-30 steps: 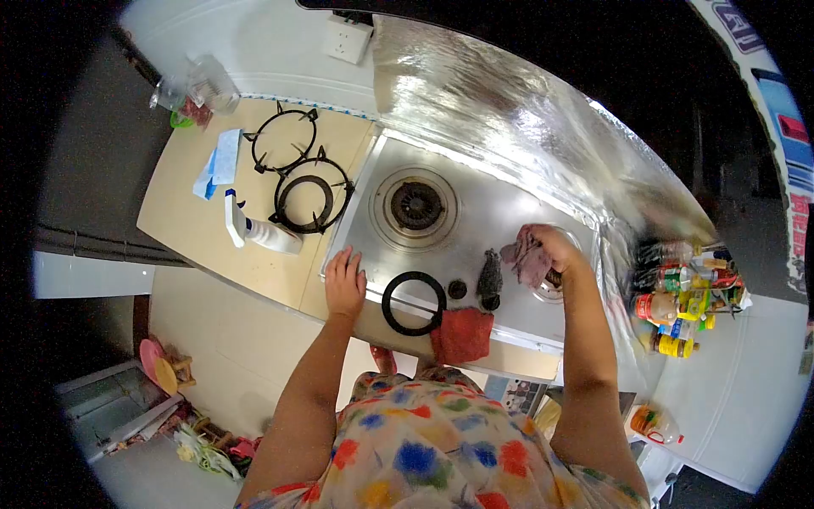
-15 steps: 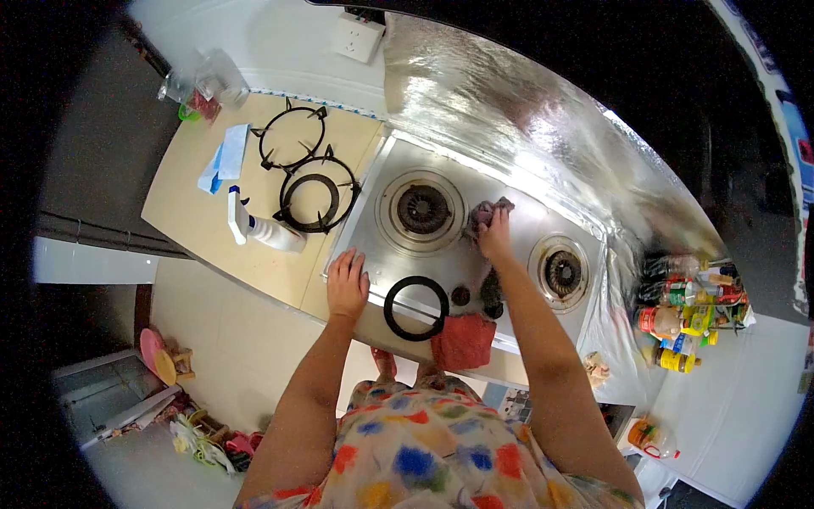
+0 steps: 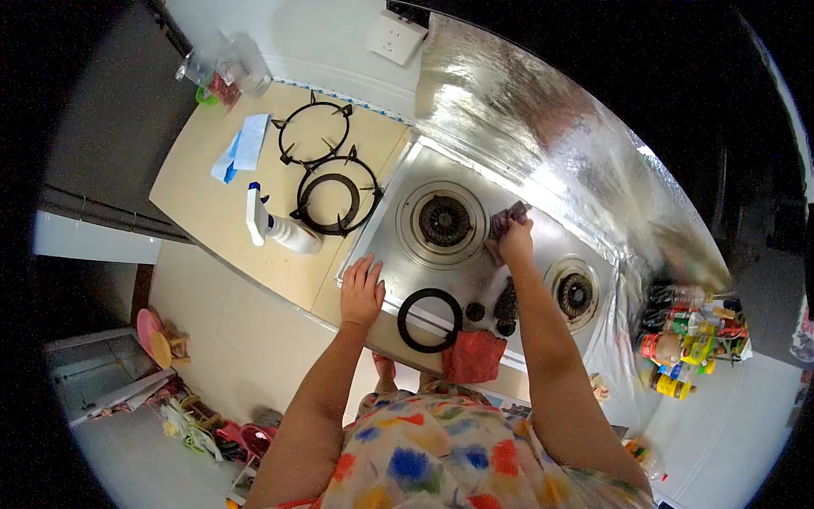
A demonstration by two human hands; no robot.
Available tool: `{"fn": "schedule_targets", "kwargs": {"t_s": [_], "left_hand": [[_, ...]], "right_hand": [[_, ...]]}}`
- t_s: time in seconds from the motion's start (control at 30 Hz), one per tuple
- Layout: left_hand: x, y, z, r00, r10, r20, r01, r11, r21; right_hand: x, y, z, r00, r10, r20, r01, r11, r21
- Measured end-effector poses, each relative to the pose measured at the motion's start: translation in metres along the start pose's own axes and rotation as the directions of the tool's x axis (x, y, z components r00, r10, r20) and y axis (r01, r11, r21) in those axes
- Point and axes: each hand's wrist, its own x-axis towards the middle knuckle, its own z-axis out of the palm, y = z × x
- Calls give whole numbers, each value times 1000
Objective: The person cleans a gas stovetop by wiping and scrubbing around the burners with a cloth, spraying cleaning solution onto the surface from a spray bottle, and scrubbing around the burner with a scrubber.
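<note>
My right hand (image 3: 515, 242) is closed on a dark purplish cloth (image 3: 506, 222), pressed to the steel stove top (image 3: 415, 284) between the left burner (image 3: 446, 220) and the right burner (image 3: 575, 293). My left hand (image 3: 362, 293) lies with fingers apart on the stove's front left edge and holds nothing. Beside it, a black ring (image 3: 404, 321) rests over the front edge. A red cloth (image 3: 475, 356) hangs at that edge. Small dark round parts (image 3: 476, 312) and a dark elongated piece (image 3: 506, 303) lie near my right forearm, which partly hides the latter.
Left on the beige counter (image 3: 216, 199) are two black pot supports (image 3: 346, 159), a white spray bottle (image 3: 292, 236) and blue cloths (image 3: 251, 142). Bottles (image 3: 670, 348) stand at the far right. Foil (image 3: 509, 110) covers the back wall.
My right hand has moved the purplish cloth left from the right burner to the middle of the stove, uncovering that burner. The view has shifted; my left hand stays at the stove edge.
</note>
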Motion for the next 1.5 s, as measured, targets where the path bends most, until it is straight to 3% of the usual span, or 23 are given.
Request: {"fn": "schedule_targets", "kwargs": {"t_s": [0.03, 0.07, 0.1, 0.13, 0.2, 0.3, 0.33, 0.47, 0.6, 0.73, 0.97, 1.0, 1.1, 1.3, 1.4, 1.5], "left_hand": [[0, 0, 1, 1000, 3, -13, -3, 1000, -1], [0, 0, 2, 1000, 6, -25, -6, 1000, 1], [1, -1, 1, 1000, 2, -12, -2, 1000, -3], [2, -2, 1, 1000, -2, 3, 2, 1000, -6], [1, -2, 1, 1000, -8, 18, 8, 1000, -3], [2, -1, 2, 1000, -11, 4, 11, 1000, 2], [2, -2, 3, 1000, -13, 1, 13, 1000, -2], [2, 0, -2, 1000, -23, 11, 24, 1000, -21], [4, 1, -5, 999, -39, 25, 39, 999, -28], [4, 1, -7, 998, -44, 36, 45, 999, -30], [2, -2, -2, 997, -56, 54, 58, 998, -35], [3, -2, -3, 997, -59, 57, 62, 997, -43], [3, 1, -9, 993, -80, 90, 86, 995, -58], [3, 1, -9, 995, -67, 71, 71, 996, -54], [4, 2, -9, 994, -74, 84, 77, 997, -31], [5, 4, -10, 996, -64, 67, 66, 998, -24]], "right_hand": [[9, 16, 21, 998, 6, -56, 3, 987, 162], [13, 15, 27, 985, 161, -57, -122, 897, 426], [16, 10, 29, 948, 312, -56, -198, 721, 664], [20, 6, 31, 927, 367, -73, -202, 655, 728], [30, 2, 35, 923, 292, -251, -201, 922, 331], [60, -15, 37, 932, 266, -244, -188, 935, 301], [64, -20, 36, 939, 186, -290, -106, 957, 271], [83, -46, 41, 926, 61, -373, 75, 938, 339], [94, -79, 38, 951, -13, -309, 143, 903, 405], [116, -103, 54, 943, -168, -288, 242, 939, 246], [148, -147, 84, 847, -468, -253, 513, 845, 152], [142, -158, 76, 905, -388, -176, 416, 893, 171], [141, -168, 74, 859, -473, -197, 492, 868, 62], [137, -180, 57, 825, -559, -87, 565, 812, 145], [139, -193, 61, 839, -543, 20, 525, 820, 226], [133, -204, 81, 715, -698, -34, 676, 679, 286]]}}
